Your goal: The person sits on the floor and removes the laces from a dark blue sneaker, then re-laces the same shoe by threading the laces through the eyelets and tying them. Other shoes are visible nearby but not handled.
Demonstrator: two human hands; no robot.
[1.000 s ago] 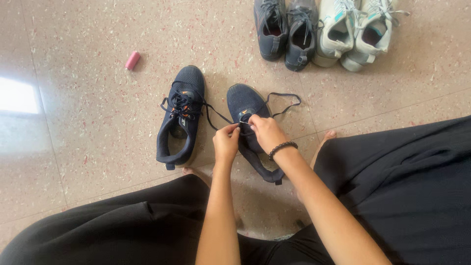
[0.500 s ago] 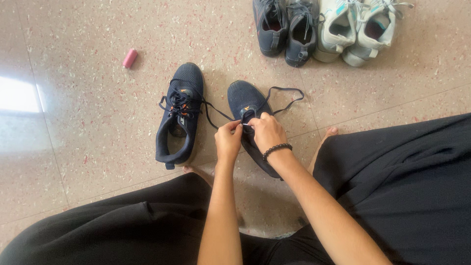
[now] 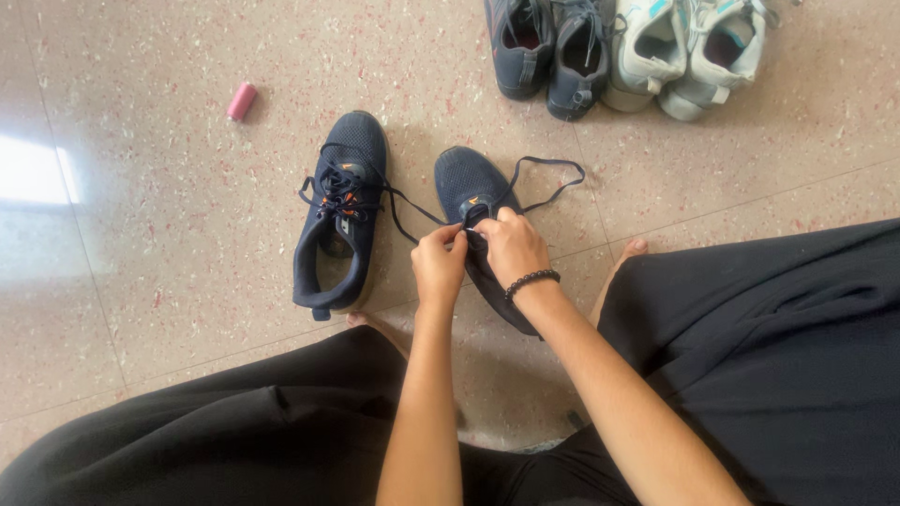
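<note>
Both hands, left hand (image 3: 439, 265) and right hand (image 3: 511, 245), pinch closed on the lace (image 3: 548, 178) over the right shoe (image 3: 466, 192) on the floor (image 3: 169, 206), apparently threading; pulling it snug seems needed.

Bare forearms, black beaded bracelet (image 3: 532, 280) on right wrist, loose black trousers (image 3: 769, 356), bare toes

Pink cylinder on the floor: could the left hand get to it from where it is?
Probably yes. The pink cylinder lies alone on open floor, beyond the left shoe. But the left hand is busy on the right shoe's lace and would have to let go first.
</note>
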